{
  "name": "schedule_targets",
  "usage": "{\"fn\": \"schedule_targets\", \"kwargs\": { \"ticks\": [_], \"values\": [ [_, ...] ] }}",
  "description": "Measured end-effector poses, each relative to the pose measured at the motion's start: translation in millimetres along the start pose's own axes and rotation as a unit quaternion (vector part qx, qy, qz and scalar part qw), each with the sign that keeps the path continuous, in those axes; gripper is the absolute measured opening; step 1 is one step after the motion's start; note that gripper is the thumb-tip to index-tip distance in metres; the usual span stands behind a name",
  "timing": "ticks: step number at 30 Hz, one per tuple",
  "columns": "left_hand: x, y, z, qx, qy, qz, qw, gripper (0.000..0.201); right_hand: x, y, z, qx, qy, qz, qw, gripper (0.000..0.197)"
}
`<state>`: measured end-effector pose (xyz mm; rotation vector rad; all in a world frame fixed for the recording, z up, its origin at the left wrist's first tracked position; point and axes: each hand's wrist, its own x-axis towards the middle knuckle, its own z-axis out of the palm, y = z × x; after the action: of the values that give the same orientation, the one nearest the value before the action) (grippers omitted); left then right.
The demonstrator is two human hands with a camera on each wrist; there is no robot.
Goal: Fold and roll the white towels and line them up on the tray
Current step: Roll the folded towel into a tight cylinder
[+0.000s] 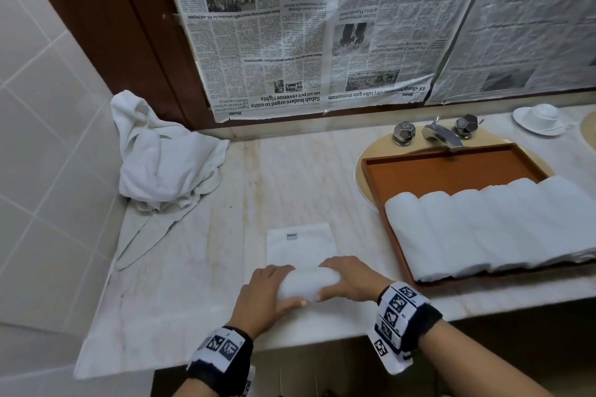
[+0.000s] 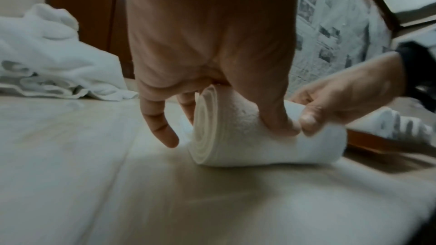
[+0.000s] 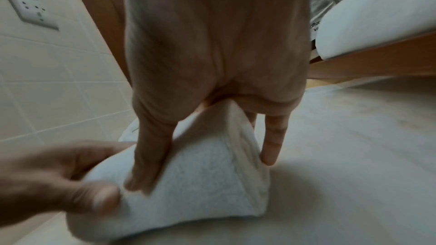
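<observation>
I see both hands on one half-rolled towel [image 1: 308, 282] near the front edge of the desk [image 1: 200, 267]. The left hand [image 1: 267, 293] covers the roll's left end, fingers curled over the top and thumb tucked against the near side. The right hand [image 1: 350, 280] does the same at the right end. Each grip is closed around the roll, which lies crosswise between them; the two thumb tips almost meet at its near side.

From the left wrist view, the spiral end of the roll [image 2: 205, 128] shows just beside the little finger, which hangs free of the cloth. From the right wrist view, the thumb presses into the top of the roll [image 3: 200, 174] and one finger lies against its right end.

The unrolled tail of the towel [image 1: 300, 242] lies flat on the desk beyond the hands (a small grey label sits near its far edge).

To the right, the wooden tray [image 1: 451, 171] sits over the sink, below the tap [image 1: 442, 134]. I count five rolled towels [image 1: 490, 229] side by side across its near half; its far half is bare.

A heap of loose towels [image 1: 164, 158] sits in the far left corner. Newspaper [image 1: 306, 26] covers the wall behind.
</observation>
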<state>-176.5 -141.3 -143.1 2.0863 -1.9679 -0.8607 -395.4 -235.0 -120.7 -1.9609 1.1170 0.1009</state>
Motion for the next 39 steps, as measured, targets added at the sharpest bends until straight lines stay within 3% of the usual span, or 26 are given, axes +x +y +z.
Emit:
{"fn": "schedule_targets", "kwargs": {
  "ticks": [3, 5, 8, 11, 13, 16, 19, 23, 27, 30, 33, 36, 39],
  "values": [
    [11.1, -0.5, -13.5, -0.075, -0.040, 0.013, 0.996, 0.066, -10.7, 3.7, 12.7, -0.095, 0.084, -0.034, 0.991, 0.070],
    [15.1, 2.8, -24.0, -0.113, -0.067, 0.019, 0.991, 0.057, -16.7, 5.3, 26.9, -0.220, 0.167, -0.078, 0.958, 0.074],
    [19.9, 3.9, -29.1, -0.131, -0.096, 0.004, 0.987, 0.055, -16.4, 4.2, 41.4, -0.288, 0.206, -0.104, 0.929, 0.085],
    [15.9, 1.5, -21.3, -0.117, -0.082, -0.005, 0.990, 0.072, -7.0, 3.1, 34.5, -0.246, 0.180, -0.107, 0.946, 0.077],
    [6.7, -0.7, -11.5, -0.055, -0.032, -0.001, 0.998, 0.085, -1.7, -1.3, 22.4, -0.209, 0.126, -0.076, 0.967, 0.067],
    [-9.2, -1.4, 6.1, 0.013, 0.060, 0.021, 0.998, 0.088, 5.0, -9.2, 7.9, -0.154, 0.058, -0.039, 0.986, 0.061],
    [-17.7, 1.7, 17.3, 0.023, 0.077, 0.009, 0.997, 0.089, 6.5, -10.7, 2.7, -0.109, 0.013, -0.019, 0.994, 0.062],
    [-11.0, -0.5, 4.1, 0.012, 0.004, -0.006, 1.000, 0.088, -3.9, -1.5, 9.9, -0.042, 0.041, 0.015, 0.998, 0.082],
    [4.3, -3.9, -19.7, -0.061, -0.075, -0.020, 0.995, 0.092, -23.4, 3.5, 36.3, -0.203, 0.155, -0.049, 0.966, 0.087],
    [9.0, 1.7, -30.9, -0.091, -0.086, -0.015, 0.992, 0.088, -24.6, 3.7, 48.1, -0.268, 0.183, -0.067, 0.943, 0.091],
    [4.1, 1.3, -23.8, -0.057, -0.052, -0.020, 0.997, 0.104, -16.2, 0.4, 34.4, -0.219, 0.177, -0.074, 0.957, 0.077],
    [-8.0, -0.3, -5.0, -0.011, 0.028, 0.018, 0.999, 0.086, -8.7, -2.7, 14.4, -0.124, 0.097, -0.023, 0.987, 0.072],
    [-12.8, -1.7, 3.3, -0.009, 0.067, 0.028, 0.997, 0.078, -3.7, -8.4, -1.7, -0.078, 0.040, -0.002, 0.996, 0.073]
  ]
}}
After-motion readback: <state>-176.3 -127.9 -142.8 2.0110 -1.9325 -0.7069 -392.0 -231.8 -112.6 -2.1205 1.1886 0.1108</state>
